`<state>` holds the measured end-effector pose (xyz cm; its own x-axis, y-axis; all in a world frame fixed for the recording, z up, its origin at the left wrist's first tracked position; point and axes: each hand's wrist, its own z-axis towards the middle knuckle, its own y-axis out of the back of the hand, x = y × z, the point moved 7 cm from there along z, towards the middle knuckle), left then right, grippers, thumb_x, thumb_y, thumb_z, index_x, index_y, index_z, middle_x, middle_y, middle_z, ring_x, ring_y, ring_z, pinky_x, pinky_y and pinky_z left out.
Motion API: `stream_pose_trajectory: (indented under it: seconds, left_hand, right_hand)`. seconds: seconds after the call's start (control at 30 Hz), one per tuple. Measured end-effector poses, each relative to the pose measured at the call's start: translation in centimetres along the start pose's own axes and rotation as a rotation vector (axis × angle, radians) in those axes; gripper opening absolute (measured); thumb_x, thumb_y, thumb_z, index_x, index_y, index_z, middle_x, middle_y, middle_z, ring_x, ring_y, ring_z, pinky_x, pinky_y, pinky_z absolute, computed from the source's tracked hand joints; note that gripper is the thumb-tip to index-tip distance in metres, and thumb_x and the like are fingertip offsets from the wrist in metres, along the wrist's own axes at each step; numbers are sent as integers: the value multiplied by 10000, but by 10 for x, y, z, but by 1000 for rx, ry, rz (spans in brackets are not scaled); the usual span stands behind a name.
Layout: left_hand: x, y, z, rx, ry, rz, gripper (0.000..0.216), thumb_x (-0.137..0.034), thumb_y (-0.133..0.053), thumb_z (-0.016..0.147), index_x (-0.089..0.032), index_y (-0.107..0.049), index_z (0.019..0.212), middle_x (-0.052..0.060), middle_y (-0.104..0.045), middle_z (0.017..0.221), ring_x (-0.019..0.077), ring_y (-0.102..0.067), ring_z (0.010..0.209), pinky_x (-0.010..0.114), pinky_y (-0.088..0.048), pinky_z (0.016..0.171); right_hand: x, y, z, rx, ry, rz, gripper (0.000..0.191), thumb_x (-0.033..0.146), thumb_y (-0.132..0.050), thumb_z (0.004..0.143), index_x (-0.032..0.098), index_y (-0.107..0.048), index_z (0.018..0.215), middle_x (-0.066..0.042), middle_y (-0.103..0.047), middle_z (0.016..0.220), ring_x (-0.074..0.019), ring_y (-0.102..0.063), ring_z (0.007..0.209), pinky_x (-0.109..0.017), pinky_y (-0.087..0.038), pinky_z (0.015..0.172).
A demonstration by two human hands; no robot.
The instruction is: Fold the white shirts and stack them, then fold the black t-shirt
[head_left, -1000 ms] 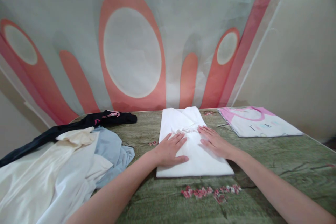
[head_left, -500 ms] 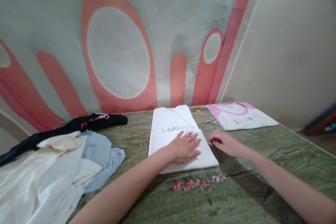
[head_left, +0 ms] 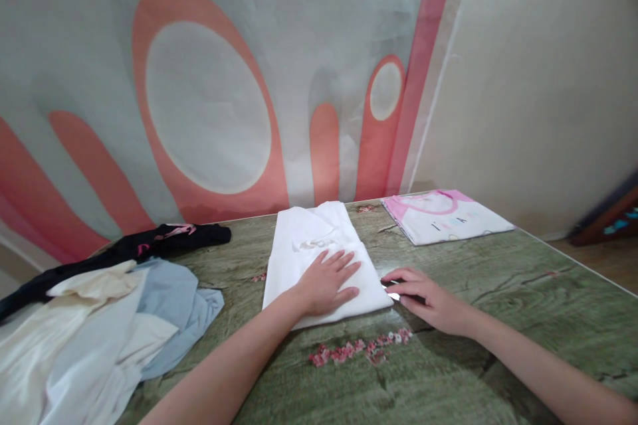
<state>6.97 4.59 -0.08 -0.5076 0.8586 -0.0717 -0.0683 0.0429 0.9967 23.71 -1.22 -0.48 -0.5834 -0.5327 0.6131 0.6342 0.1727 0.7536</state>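
A white folded garment (head_left: 309, 239) lies in the middle of the green-covered table (head_left: 498, 292). My left hand (head_left: 326, 282) rests flat on its near half, fingers spread and open. My right hand (head_left: 423, 299) sits at the garment's near right corner. Its fingers and thumb are pinched on the cloth's edge, and a bit of white shows between them.
A loose pile of cream and white clothes (head_left: 84, 339) with a light blue piece (head_left: 174, 292) and a black garment (head_left: 149, 246) fills the table's left side. A folded pink-and-white shirt (head_left: 443, 216) lies at the back right. A wall with a patterned sheet (head_left: 209, 106) stands behind.
My right hand slid off the top of the white garment to its right edge and closed on the corner. My left hand stayed flat on it. The view swung right.
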Motion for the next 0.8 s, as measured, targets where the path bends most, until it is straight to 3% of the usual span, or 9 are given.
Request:
stream_pose_trajectory:
  seconds: [0.17, 0.47, 0.6, 0.8]
  left_hand:
    - [0, -1, 2, 9, -3, 14, 558, -544, -215, 910, -272, -221, 1397, 49, -198, 1470, 239, -177, 1340, 440, -94, 1069]
    - [0, 0, 4, 25, -4, 24, 552, -541, -224, 911, -280, -220, 1397, 42, -174, 1476, 231, -173, 1342, 428, -80, 1076]
    - [-1, 1, 4, 28, -2, 19, 551, -539, -222, 912, -276, -222, 1396, 45, -178, 1474, 232, -171, 1342, 429, -81, 1075]
    - [-1, 1, 4, 30, 2, 8, 558, -547, -212, 910, -278, -212, 1399, 44, -183, 1474, 239, -162, 1344, 440, -86, 1073]
  right_hand:
    - [3, -2, 1, -20, 17, -19, 319, 266, -480, 850, 256, -579, 1153, -86, -518, 1214, -228, -453, 1132, -428, -353, 971]
    - [0, 1, 0, -19, -9, 17, 278, 387, -626, 751, 237, -647, 985, -79, -519, 1208, -244, -448, 1132, -421, -344, 963]
    - [-1, 0, 2, -24, -20, 14, 369, 423, -666, 705, 241, -635, 1025, -84, -499, 1242, -261, -413, 1167, -438, -318, 976]
    - [-9, -7, 6, -31, -96, 30, 217, 395, -670, 702, 230, -651, 843, -69, -521, 1221, -277, -363, 1208, -477, -293, 986]
